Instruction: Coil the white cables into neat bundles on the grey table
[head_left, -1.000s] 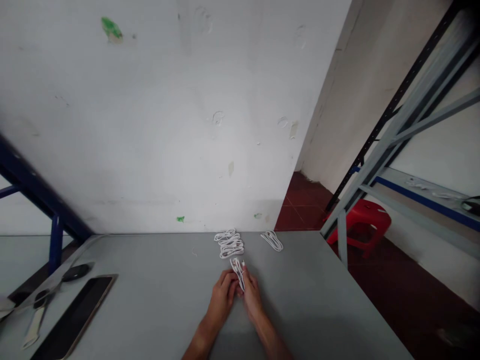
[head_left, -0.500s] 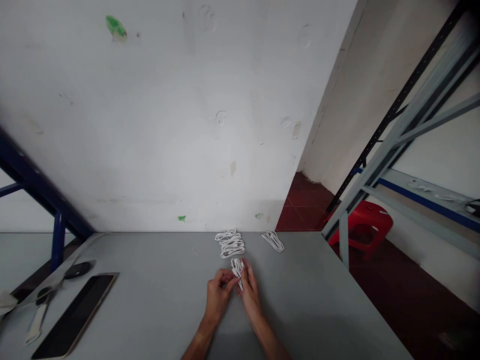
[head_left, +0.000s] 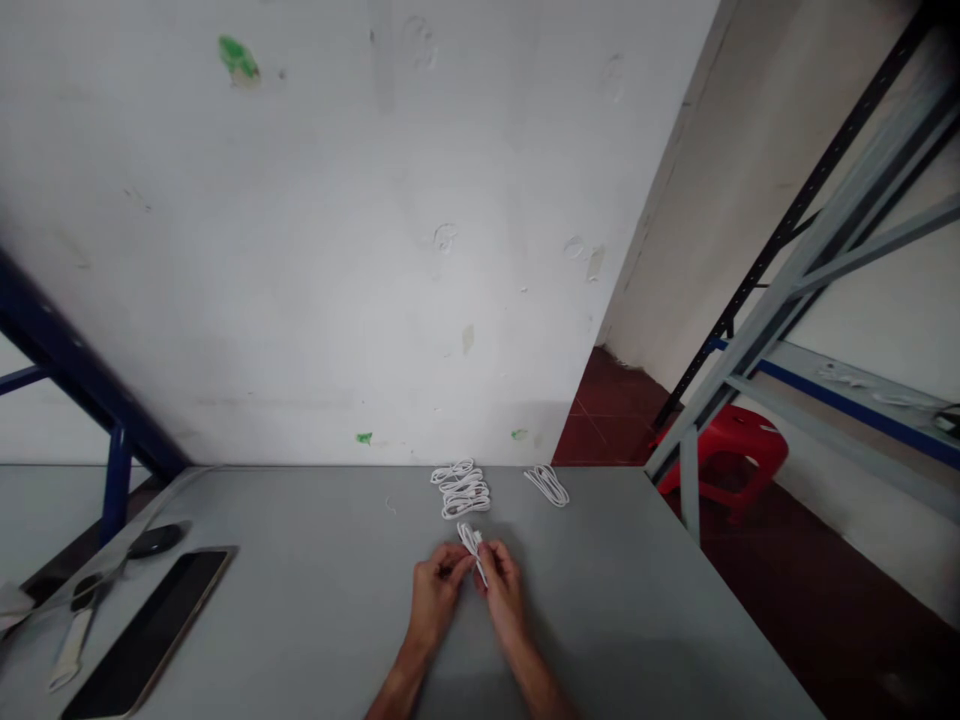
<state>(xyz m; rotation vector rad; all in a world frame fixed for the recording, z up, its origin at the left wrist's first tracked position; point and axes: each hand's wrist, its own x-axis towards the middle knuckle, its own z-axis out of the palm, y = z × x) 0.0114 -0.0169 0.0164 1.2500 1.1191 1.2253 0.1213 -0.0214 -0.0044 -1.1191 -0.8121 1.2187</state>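
A coiled white cable (head_left: pixel 470 539) is held between both hands, low over the grey table. My left hand (head_left: pixel 439 585) pinches at the middle of the bundle from the left, thumb and fingertips together; what exactly lies in the pinch is too small to make out. From the right, my right hand (head_left: pixel 501 585) grips the same coil between thumb and fingers. Just beyond the hands lies a row of coiled white cables (head_left: pixel 461 490). Another white cable coil (head_left: pixel 547 485) rests by itself farther right, close to the table's back edge.
On the left of the grey table (head_left: pixel 300 600) lie a dark tablet-like device (head_left: pixel 154 630), a black mouse-shaped object (head_left: pixel 155 540) and a white strap (head_left: pixel 73 645). A thin white strand (head_left: pixel 390 504) lies left of the coils. Behind rises a white wall (head_left: pixel 337 250); a red stool (head_left: pixel 731 455) stands right.
The fingers of my right hand have closed in lower on the coil, and the coil's top has tipped slightly left. My left hand stays almost in place at the bundle's middle.
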